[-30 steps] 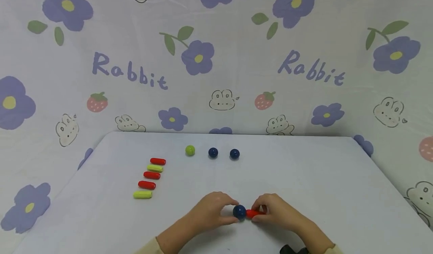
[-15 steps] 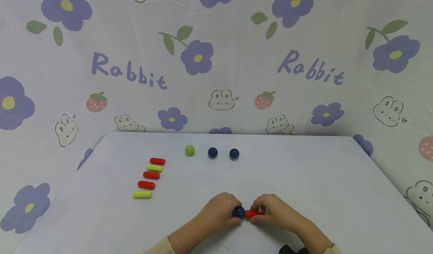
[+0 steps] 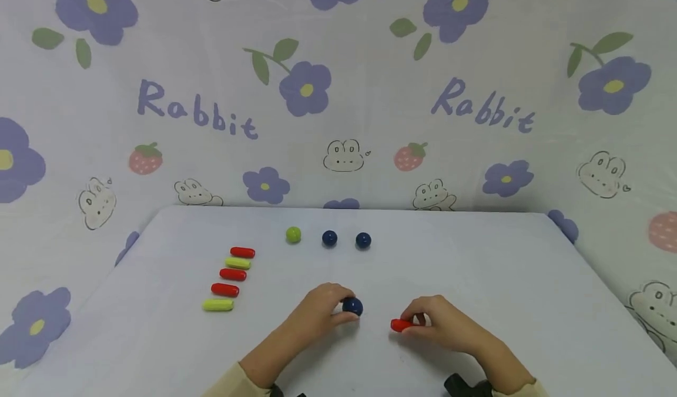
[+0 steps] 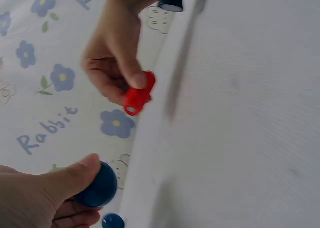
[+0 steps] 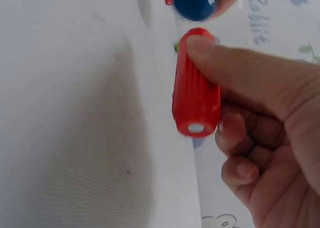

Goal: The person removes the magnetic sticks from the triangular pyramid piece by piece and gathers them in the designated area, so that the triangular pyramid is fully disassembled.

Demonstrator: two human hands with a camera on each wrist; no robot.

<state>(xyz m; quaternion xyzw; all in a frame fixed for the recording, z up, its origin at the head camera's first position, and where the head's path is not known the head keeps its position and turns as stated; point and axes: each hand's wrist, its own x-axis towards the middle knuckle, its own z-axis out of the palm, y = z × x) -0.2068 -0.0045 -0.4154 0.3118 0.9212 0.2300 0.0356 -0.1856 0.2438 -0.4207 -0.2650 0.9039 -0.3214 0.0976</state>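
Observation:
My left hand [image 3: 319,310] pinches a dark blue ball [image 3: 352,307] between thumb and fingers, a little above the table. In the left wrist view the same ball [image 4: 100,185] shows against the thumb. To its right, my right hand [image 3: 446,325] pinches a short red rod [image 3: 402,325]. The right wrist view shows this ribbed red rod [image 5: 195,88] under the thumb, with a pale, metal-like spot in its end. A gap separates the ball from the rod. Both pieces are held off the white table [image 3: 476,256].
At the back stand a green ball [image 3: 293,235] and two dark blue balls [image 3: 329,238]. On the left lies a slanted column of red rods [image 3: 233,275] and yellow-green rods [image 3: 218,305]. A patterned cloth [image 3: 344,103] hangs behind the table.
The blue ball and red rod were touching; now they are apart. My left hand has moved left and away with the ball, while my right hand has shifted slightly right with the rod.

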